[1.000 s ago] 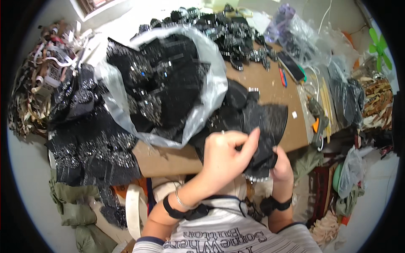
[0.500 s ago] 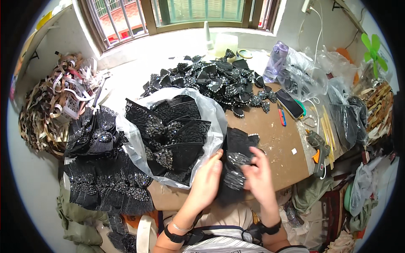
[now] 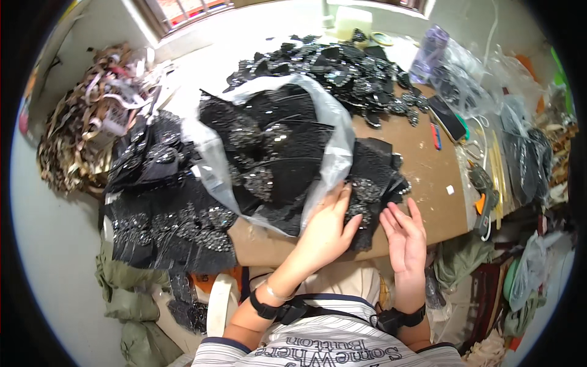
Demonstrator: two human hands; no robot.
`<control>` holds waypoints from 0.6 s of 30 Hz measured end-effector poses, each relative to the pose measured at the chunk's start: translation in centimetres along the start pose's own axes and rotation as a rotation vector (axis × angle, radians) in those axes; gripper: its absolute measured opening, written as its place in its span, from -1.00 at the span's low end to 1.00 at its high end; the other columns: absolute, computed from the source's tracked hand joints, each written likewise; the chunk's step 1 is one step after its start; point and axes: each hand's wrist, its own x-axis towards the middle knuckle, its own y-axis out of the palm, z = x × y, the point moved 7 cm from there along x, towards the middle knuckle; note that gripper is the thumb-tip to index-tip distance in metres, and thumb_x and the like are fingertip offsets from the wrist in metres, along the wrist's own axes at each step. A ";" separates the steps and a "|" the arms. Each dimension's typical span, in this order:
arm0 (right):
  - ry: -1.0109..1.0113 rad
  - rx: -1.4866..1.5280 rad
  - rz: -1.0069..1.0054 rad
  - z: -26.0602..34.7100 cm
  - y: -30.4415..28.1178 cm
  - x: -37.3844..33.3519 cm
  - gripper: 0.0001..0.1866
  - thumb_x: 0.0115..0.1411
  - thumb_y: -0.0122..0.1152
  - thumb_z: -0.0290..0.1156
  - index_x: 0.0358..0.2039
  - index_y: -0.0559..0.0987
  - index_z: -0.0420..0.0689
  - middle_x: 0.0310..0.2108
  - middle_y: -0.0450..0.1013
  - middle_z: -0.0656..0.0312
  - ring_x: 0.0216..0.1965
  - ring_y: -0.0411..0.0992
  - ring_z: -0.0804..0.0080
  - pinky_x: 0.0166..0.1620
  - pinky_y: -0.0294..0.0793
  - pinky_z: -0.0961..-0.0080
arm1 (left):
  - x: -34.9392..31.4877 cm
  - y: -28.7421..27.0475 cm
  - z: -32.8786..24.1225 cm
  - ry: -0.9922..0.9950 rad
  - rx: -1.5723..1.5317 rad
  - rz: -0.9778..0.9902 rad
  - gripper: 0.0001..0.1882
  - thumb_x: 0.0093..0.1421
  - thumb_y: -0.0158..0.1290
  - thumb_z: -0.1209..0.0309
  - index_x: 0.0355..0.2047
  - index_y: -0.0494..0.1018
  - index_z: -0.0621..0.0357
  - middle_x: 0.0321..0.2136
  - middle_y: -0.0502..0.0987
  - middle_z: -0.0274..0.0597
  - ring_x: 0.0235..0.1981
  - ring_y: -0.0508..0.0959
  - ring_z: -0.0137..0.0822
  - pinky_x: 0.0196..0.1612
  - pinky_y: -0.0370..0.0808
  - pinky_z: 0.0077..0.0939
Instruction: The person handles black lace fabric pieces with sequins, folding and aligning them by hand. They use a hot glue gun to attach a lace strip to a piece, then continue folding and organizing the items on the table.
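Observation:
A black fabric piece (image 3: 373, 160) with a rhinestone ornament lies on the table, just right of a clear plastic bag (image 3: 340, 147). My left hand (image 3: 324, 235) rests where the bag's edge meets this piece. Its fingers are stretched and the thumb stands apart; the fingertips press against the bag and the fabric. To the right of the piece, my right hand (image 3: 405, 237) is open, palm partly up and fingers spread, with nothing in it. Inside the bag are several stacked black lace pieces (image 3: 287, 144) with sparkling stones.
A heap of black jewelled bows (image 3: 342, 67) lies behind the bag. More black sequined pieces (image 3: 171, 229) spread at left, below a pile of ribbon strips (image 3: 92, 128). At right are a phone (image 3: 447, 119), a red-blue pen-like item (image 3: 435, 136) and a glue gun (image 3: 482, 183).
My right hand has come off the black fabric piece and opened beside it. The piece now lies flatter against the bag. The view has tilted down, shifting the scene upward.

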 end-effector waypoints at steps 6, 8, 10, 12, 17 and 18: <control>0.124 -0.029 -0.019 -2.0 -0.9 0.5 -0.39 0.17 0.17 -0.53 0.20 0.18 -0.34 -0.07 0.39 0.05 0.04 0.35 0.29 0.12 0.33 0.39 | -0.5 0.1 1.1 0.006 -0.153 -0.045 -0.34 0.22 0.05 0.24 0.18 0.17 0.45 0.17 0.24 0.30 0.23 0.24 0.10 0.26 0.16 -0.26; 0.259 -0.138 0.102 -1.9 1.6 2.3 -0.63 0.15 0.27 -0.42 -0.03 0.47 -0.24 -0.12 0.47 0.16 -0.07 0.42 0.42 0.03 0.37 0.46 | -0.3 -0.2 1.3 -0.041 -0.189 -0.004 -0.35 0.22 0.05 0.23 0.18 0.18 0.45 0.18 0.24 0.29 0.23 0.25 0.10 0.26 0.16 -0.27; 0.087 -0.418 0.302 -1.3 5.6 2.6 -0.58 0.09 0.33 -0.46 -0.03 0.45 -0.25 -0.11 0.47 0.16 -0.14 0.47 0.43 -0.04 0.45 0.45 | -0.4 0.0 1.9 -0.047 -0.218 -0.003 -0.35 0.21 0.06 0.23 0.17 0.20 0.45 0.16 0.25 0.29 0.22 0.26 0.09 0.26 0.17 -0.26; -0.103 -0.600 0.297 -1.3 6.1 3.7 -0.51 0.04 0.36 -0.50 -0.01 0.42 -0.26 -0.13 0.48 0.16 -0.18 0.49 0.42 -0.09 0.48 0.46 | -0.6 0.3 2.2 -0.070 -0.248 -0.001 -0.35 0.21 0.06 0.22 0.17 0.20 0.45 0.15 0.27 0.30 0.21 0.27 0.10 0.25 0.18 -0.26; -0.157 -0.559 0.241 -1.9 6.7 3.9 -0.38 -0.04 0.38 -0.56 0.05 0.35 -0.20 -0.17 0.49 0.17 -0.24 0.51 0.39 -0.15 0.52 0.46 | -1.2 -0.5 0.6 0.035 -0.325 -0.124 -0.38 0.15 0.08 0.43 0.14 0.17 0.54 0.11 0.30 0.32 0.15 0.32 0.16 0.21 0.24 -0.20; -0.147 -0.487 0.229 -2.0 5.4 4.7 -0.40 -0.05 0.36 -0.56 0.05 0.37 -0.18 -0.18 0.49 0.18 -0.25 0.51 0.38 -0.17 0.53 0.43 | -2.5 -0.8 -0.7 0.156 -0.221 -0.245 -0.36 0.10 0.12 0.50 0.16 0.16 0.50 0.11 0.30 0.30 0.14 0.32 0.19 0.21 0.24 -0.18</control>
